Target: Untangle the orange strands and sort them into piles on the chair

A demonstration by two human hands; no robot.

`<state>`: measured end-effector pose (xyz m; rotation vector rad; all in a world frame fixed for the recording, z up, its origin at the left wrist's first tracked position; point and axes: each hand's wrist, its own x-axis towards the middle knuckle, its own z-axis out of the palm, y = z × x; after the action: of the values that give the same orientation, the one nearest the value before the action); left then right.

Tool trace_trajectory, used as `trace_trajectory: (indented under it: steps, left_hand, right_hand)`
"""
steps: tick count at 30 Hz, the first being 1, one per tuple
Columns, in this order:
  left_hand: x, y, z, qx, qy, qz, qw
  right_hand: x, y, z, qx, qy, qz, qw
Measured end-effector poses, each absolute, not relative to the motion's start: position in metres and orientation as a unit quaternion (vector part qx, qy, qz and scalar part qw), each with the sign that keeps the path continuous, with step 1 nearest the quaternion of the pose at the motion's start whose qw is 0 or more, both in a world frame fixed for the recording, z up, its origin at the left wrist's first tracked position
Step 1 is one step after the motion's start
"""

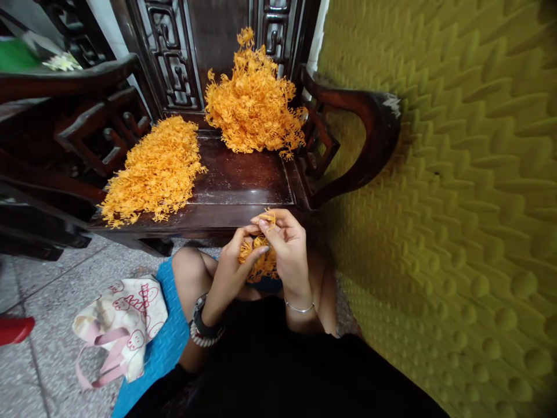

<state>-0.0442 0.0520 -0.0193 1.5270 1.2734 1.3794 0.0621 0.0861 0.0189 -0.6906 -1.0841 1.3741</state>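
Observation:
My left hand (232, 264) is closed around a small bunch of orange, spindly, branched pieces (263, 264), with part of the bunch hanging below the fingers over my lap. Close beside it, my right hand (288, 241) pinches a single orange branched piece (271, 217) between thumb and fingertips. Both hands are in front of the seat edge of a dark wooden chair (248, 180). On that seat, a long heap of the same orange pieces (152, 171) lies at the left. A taller orange pile (256, 101) stands at the back right, against the backrest.
A yellow-green textured wall (444, 191) rises close on the right, next to the curved armrest (376, 139). Blue matting (150, 363) lies under me on the speckled floor (56, 290). A white printed bag (126, 319) with pink handles rests at the left, near a red object (15, 330).

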Motion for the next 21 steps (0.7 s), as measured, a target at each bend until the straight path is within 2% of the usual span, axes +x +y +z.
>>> trace_trajectory:
  steps: [5,9,11,13,15,17,21]
  left_hand:
    - [-0.051,0.039,-0.020,0.630,0.482,0.501,0.346]
    - [-0.057,0.022,-0.028,0.655,0.475,0.518,0.277]
    - [-0.067,0.013,-0.030,0.646,0.489,0.536,0.238]
    - [-0.084,0.005,-0.029,0.558,0.533,0.612,0.174]
    - [-0.106,-0.003,-0.025,0.414,0.567,0.700,0.130]
    - [-0.124,-0.009,-0.024,0.336,0.578,0.728,0.152]
    - [-0.138,0.000,-0.032,0.370,0.581,0.677,0.257]
  right_hand:
    - [0.068,0.090,0.015,-0.280,-0.443,0.630,0.574]
    - [0.072,0.087,0.016,-0.235,-0.426,0.693,0.532]
    - [0.083,0.086,0.021,-0.240,-0.441,0.679,0.536]
    - [0.104,0.088,0.030,-0.267,-0.452,0.606,0.598]
    - [0.130,0.092,0.039,-0.282,-0.411,0.466,0.732]
    - [0.149,0.095,0.046,-0.262,-0.405,0.420,0.769]
    - [0.148,0.097,0.042,-0.261,-0.446,0.470,0.716]
